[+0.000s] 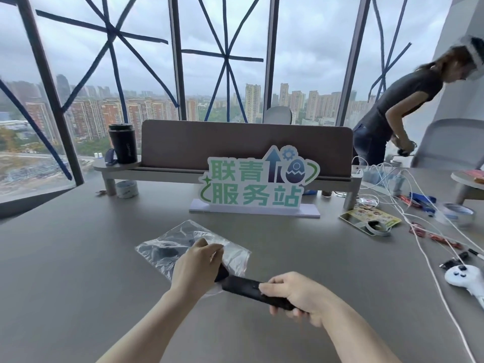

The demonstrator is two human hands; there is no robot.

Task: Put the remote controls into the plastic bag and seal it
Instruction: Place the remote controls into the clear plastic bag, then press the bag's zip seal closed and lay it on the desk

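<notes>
A clear plastic bag (180,237) lies on the grey table (78,271), with at least one dark remote (165,251) showing through it. My left hand (195,268) pinches the bag's near edge at its mouth. My right hand (293,292) grips the near end of a long black remote control (243,286). The remote's far tip points into the bag's mouth, just under my left hand.
A green sign on a white base (256,184) stands behind the bag. White cables (424,258), tape rolls (458,213), a white controller (463,279) and small parts lie at the right. A black cup (122,144) stands on the shelf. A person (400,111) bends at the far right.
</notes>
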